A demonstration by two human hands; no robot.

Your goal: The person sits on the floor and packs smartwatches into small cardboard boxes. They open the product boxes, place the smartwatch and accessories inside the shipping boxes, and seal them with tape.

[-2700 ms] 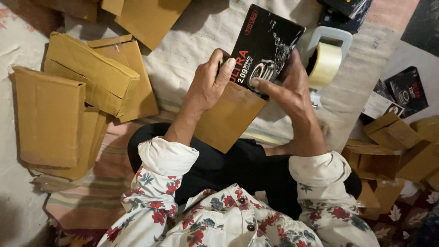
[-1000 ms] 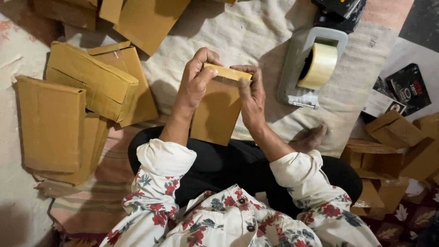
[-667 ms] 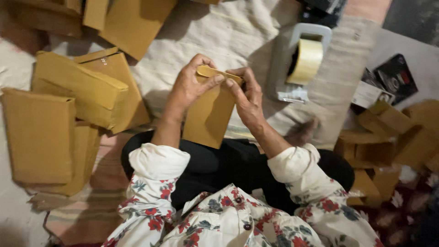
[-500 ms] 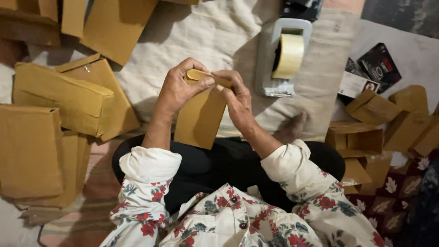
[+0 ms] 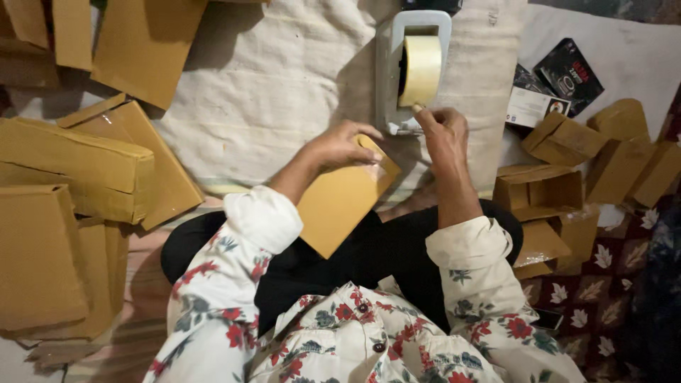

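while the left hand [image 5: 339, 145] grips the top edge of a flat brown cardboard box [image 5: 342, 195] propped on the lap, the right hand [image 5: 443, 128] reaches far to the tape dispenser [image 5: 391, 71], its fingertips pinched on the free end of the pale tape roll [image 5: 421, 71]. the left hand is closed over the folded flap near the middle of the scene, just near of the dispenser, thumb and fingers clamping it shut. to do this step well, the flap should likely be kept pressed flat with that hand, and the tape drawn out straight and taut before tearing on the cutter, so the strip lands across the seam without creases or sticking to itself. the dispenser stands on a light quilted cloth [image 5: 284, 85] spread on the floor. containers: the held box is closed, so its contents cannot be seen. on the left lies a stack of closed brown boxes [image 5: 71, 170], contents likewise hidden. on the right sit several open small cartons [image 5: 539, 191], which look empty as far as their insides show. far right, dark printed product packs [image 5: 567, 71] lie beside a white card, outside any box.
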